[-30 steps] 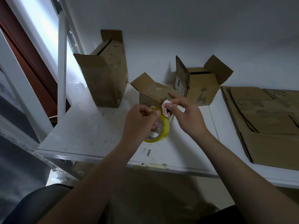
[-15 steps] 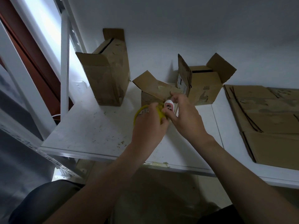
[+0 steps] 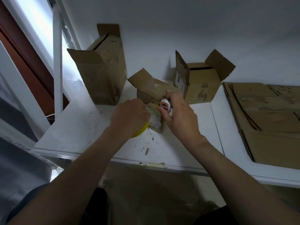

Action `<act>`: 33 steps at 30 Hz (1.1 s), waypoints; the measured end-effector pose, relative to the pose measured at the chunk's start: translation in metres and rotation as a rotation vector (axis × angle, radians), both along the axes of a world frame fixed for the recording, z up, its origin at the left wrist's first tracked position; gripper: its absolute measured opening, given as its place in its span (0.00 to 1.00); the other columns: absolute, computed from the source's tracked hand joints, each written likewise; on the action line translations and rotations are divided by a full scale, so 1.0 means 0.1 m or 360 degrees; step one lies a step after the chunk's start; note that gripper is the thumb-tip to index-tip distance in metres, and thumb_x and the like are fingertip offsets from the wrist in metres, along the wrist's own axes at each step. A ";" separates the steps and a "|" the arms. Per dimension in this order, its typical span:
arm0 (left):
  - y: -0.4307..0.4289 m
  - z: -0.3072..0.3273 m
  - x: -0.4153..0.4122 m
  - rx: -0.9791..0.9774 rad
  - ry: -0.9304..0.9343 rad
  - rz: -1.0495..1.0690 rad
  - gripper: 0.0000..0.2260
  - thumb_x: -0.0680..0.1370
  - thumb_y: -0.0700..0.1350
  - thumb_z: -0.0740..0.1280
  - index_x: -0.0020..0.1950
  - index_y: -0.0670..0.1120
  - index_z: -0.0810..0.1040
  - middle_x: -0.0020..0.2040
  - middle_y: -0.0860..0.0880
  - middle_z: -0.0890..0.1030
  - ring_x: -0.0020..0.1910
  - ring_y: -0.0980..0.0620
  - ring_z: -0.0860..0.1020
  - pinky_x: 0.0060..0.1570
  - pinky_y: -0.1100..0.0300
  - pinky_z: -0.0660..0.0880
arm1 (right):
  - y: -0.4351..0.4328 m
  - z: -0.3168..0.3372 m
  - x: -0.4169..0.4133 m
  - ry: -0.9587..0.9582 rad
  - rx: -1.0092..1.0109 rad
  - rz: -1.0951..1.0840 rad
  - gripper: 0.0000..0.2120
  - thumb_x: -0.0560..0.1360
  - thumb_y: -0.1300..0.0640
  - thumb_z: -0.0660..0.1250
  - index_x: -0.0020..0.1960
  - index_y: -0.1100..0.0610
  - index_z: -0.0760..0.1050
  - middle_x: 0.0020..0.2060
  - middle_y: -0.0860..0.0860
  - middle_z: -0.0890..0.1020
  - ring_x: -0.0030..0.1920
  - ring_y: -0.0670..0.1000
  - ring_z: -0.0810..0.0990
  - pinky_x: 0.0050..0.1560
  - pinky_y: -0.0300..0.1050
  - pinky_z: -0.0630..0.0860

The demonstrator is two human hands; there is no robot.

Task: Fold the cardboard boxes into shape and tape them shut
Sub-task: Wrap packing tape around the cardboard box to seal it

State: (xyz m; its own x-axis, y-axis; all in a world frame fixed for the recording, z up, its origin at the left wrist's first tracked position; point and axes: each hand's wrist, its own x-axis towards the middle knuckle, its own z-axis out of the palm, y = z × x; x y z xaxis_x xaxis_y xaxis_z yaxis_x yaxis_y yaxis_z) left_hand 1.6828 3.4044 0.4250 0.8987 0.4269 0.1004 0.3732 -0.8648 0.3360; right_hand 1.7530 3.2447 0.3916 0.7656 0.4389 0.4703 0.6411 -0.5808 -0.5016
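Note:
A small cardboard box (image 3: 151, 93) with one flap raised sits mid-shelf. My left hand (image 3: 129, 116) grips a yellow tape roll (image 3: 140, 130), most of it hidden under the palm, right at the box's near face. My right hand (image 3: 177, 114) pinches a small white and red tape cutter (image 3: 164, 105) between thumb and fingers and reaches over the box's near top edge. A white label (image 3: 155, 116) shows on the box face between my hands.
A tall open box (image 3: 102, 75) stands at the left rear. A medium open box (image 3: 200, 83) stands behind right. Flattened cartons (image 3: 266, 119) are stacked at the right. White shelf (image 3: 78, 129) edge runs near me; a metal upright (image 3: 57, 62) rises left.
Both hands moved forward from above the shelf to the small box. The tape roll went from held up and facing me to low against the box's front, under my left palm.

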 end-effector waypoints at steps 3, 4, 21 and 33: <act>0.03 -0.03 0.00 -0.0037 -0.0091 -0.0048 0.10 0.79 0.55 0.64 0.57 0.57 0.81 0.52 0.54 0.83 0.46 0.50 0.78 0.44 0.58 0.70 | -0.01 0.04 0.04 0.0065 0.0050 0.0000 0.17 0.78 0.41 0.68 0.62 0.44 0.67 0.62 0.44 0.78 0.52 0.52 0.81 0.45 0.55 0.80; 0.03 -0.04 0.00 -0.0031 -0.0138 -0.0063 0.10 0.80 0.55 0.63 0.56 0.56 0.82 0.51 0.54 0.84 0.44 0.51 0.78 0.43 0.58 0.70 | -0.02 0.06 0.06 0.0130 0.0093 -0.0007 0.16 0.77 0.41 0.70 0.59 0.43 0.68 0.63 0.42 0.78 0.52 0.50 0.82 0.46 0.54 0.80; 0.13 0.01 0.04 -0.0184 -0.0129 -0.0053 0.11 0.81 0.54 0.63 0.58 0.54 0.83 0.54 0.52 0.83 0.46 0.52 0.77 0.45 0.58 0.70 | -0.07 0.25 -0.14 0.0820 0.0966 0.0427 0.12 0.79 0.60 0.71 0.57 0.46 0.84 0.31 0.53 0.84 0.23 0.50 0.76 0.24 0.39 0.72; 0.18 -0.04 0.05 -0.0239 -0.0087 -0.0096 0.12 0.80 0.56 0.62 0.53 0.55 0.84 0.50 0.54 0.84 0.43 0.55 0.78 0.40 0.62 0.70 | 0.01 0.17 -0.17 0.0287 0.0984 0.0210 0.09 0.77 0.54 0.72 0.57 0.50 0.80 0.46 0.42 0.83 0.48 0.44 0.83 0.47 0.43 0.81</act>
